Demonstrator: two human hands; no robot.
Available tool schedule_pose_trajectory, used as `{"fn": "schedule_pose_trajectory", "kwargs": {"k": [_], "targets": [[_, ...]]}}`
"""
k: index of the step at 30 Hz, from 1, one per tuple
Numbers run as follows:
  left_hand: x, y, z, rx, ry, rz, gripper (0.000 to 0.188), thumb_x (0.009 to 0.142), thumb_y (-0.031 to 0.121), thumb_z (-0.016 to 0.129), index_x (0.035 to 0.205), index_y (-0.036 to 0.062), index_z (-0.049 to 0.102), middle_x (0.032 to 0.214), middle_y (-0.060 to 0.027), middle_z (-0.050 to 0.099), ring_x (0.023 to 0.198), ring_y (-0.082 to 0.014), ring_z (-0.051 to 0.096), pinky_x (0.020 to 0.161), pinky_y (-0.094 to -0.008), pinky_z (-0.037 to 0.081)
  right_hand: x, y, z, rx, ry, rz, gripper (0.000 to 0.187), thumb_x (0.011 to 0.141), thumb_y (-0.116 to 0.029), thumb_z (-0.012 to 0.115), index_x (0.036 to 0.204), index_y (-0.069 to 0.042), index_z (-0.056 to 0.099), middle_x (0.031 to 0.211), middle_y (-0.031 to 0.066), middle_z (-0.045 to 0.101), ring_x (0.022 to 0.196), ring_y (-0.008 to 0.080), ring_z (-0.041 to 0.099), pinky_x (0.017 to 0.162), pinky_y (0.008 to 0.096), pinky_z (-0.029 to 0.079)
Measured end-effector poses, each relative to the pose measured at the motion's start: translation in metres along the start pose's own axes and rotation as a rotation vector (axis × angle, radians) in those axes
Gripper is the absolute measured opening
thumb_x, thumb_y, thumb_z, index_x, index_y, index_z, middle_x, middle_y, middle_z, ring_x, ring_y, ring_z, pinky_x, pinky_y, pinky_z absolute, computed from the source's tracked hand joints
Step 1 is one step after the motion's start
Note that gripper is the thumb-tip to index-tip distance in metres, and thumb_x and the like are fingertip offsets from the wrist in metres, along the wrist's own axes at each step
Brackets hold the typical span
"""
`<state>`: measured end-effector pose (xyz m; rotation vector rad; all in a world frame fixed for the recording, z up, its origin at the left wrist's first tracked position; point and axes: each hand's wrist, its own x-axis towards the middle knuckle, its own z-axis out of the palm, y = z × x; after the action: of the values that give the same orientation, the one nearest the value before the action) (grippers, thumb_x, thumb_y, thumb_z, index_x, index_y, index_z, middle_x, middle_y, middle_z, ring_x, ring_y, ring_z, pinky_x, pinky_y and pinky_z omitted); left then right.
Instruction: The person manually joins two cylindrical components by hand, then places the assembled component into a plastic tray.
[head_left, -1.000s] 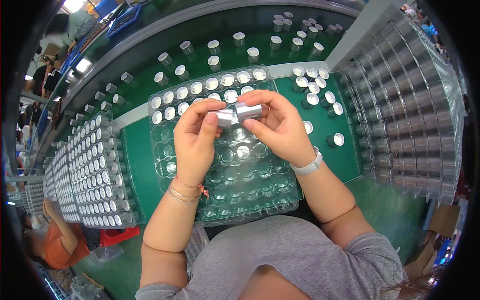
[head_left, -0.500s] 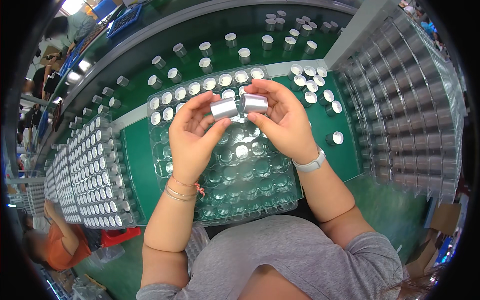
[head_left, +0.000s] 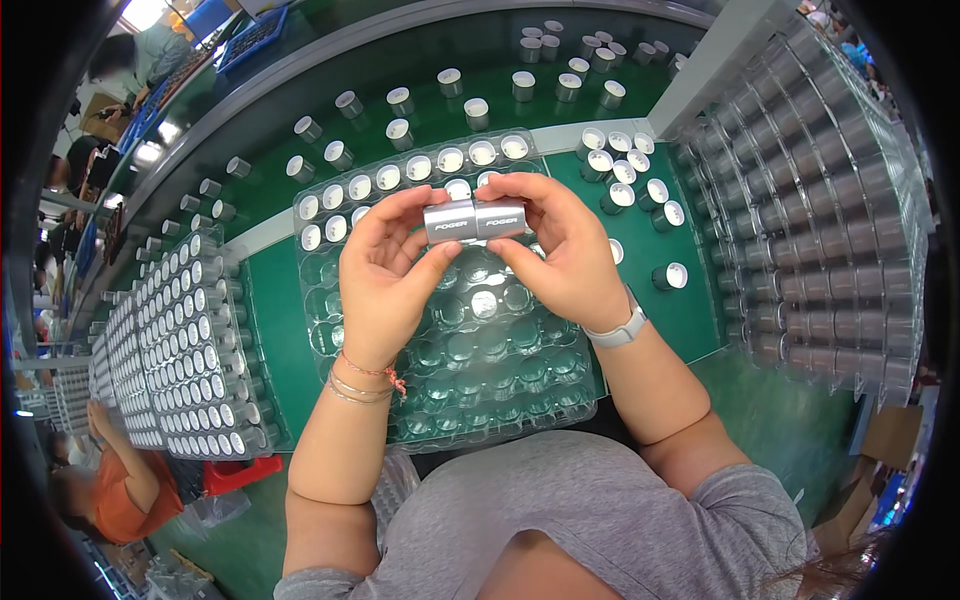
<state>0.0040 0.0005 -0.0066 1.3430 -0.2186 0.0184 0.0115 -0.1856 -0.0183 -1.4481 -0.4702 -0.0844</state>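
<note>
Silver cylinders — smooth, shiny — sit pinched, 1 in left hand, 1 in right hand.

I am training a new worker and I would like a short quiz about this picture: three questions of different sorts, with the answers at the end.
1. Multiple choice. What does the left hand hold?
A) a blue basket
B) a silver cylinder
C) a cardboard box

2. True or false. The right hand holds a second silver cylinder.

3. Fill in the gap. In the clear plastic tray beneath the hands, the row farthest from the person holds cylinders with ____ tops.

Key: 1. B; 2. True; 3. white.
</note>
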Motion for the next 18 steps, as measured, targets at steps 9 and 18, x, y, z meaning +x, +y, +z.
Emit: {"fn": "schedule_pose_trajectory", "kwargs": {"k": [9,18], "targets": [[0.0007,0.0003,0.0007,0.017,-0.026,-0.001,0.050,0.079,-0.013,0.066,0.126,-0.0034,0.049,0.122,-0.0165,0.057,0.118,-0.0233,0.055,0.100,-0.0359,0.049,0.0000,0.0018,-0.0028,-0.061,-0.015,-0.035,0.049,0.079,0.014,0.060,0.126,0.002,0.051,0.122,0.0138,0.057,0.116,0.0222,0.056,0.100,0.0351,0.045],[0.0006,0.0001,0.0016,0.041,-0.026,0.019,0.049,0.079,-0.013,0.066,0.124,-0.0027,0.051,0.121,-0.0159,0.058,0.117,-0.0228,0.055,0.099,-0.0357,0.049,0.0003,0.0008,-0.0022,-0.061,-0.015,-0.035,0.048,0.080,0.014,0.060,0.125,0.002,0.051,0.122,0.0138,0.056,0.117,0.0224,0.056,0.099,0.0347,0.045]]}}
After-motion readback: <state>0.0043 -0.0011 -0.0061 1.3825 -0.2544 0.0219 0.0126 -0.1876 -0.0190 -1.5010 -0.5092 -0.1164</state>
